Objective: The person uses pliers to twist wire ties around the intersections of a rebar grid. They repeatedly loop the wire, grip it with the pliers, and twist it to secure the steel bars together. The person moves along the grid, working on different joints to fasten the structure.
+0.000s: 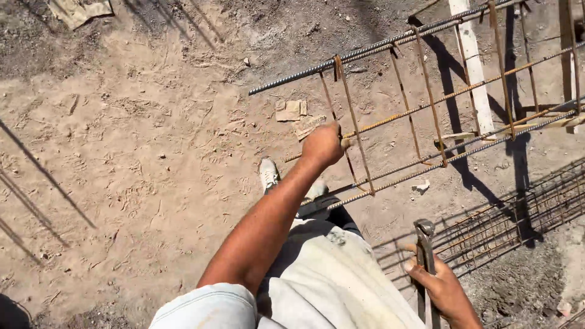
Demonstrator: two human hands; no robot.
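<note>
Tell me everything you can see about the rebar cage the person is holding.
The rebar cage is a long box-shaped frame: ribbed grey lengthwise bars threaded through rusty rectangular stirrups. It lies roughly level, raised above the sandy ground, running from mid-frame out past the right edge, and casts a shadow. The left hand grips a stirrup near its free end. The right hand, holding pincers, stays clear of it. A white post stands behind it.
</note>
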